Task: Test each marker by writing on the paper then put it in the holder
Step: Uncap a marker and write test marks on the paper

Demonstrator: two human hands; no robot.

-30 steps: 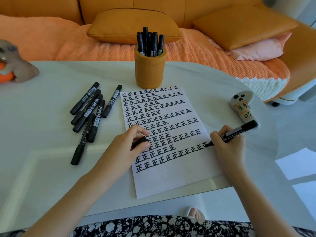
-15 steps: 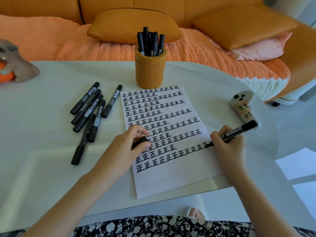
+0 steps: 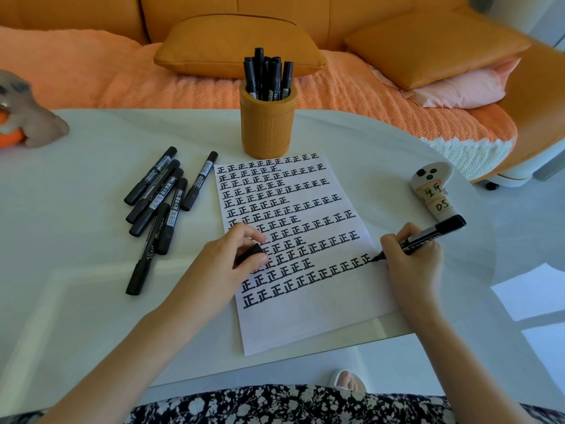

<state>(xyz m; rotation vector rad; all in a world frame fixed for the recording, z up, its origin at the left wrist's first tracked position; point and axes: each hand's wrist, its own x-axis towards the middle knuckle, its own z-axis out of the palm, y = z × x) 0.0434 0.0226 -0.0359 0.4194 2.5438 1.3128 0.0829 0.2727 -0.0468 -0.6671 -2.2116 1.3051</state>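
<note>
Head view: right hand (image 3: pixel 411 264) is wrapped round the marker (image 3: pixel 428 232), tip touching the paper (image 3: pixel 305 325) at the right end of a row, barrel slanting up and away to the right. Left hand (image 3: pixel 226 264) pinches the cap (image 3: pixel 249 252) and rests on the paper. The holder (image 3: pixel 267 130) stands just past the paper's far edge, ahead and left of the marker, so I'd guess recap, then reach forward-left.

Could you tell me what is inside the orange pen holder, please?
Several black markers stand upright in the orange holder, tops above its rim. Its wall hides their lower halves and anything else inside.
</note>
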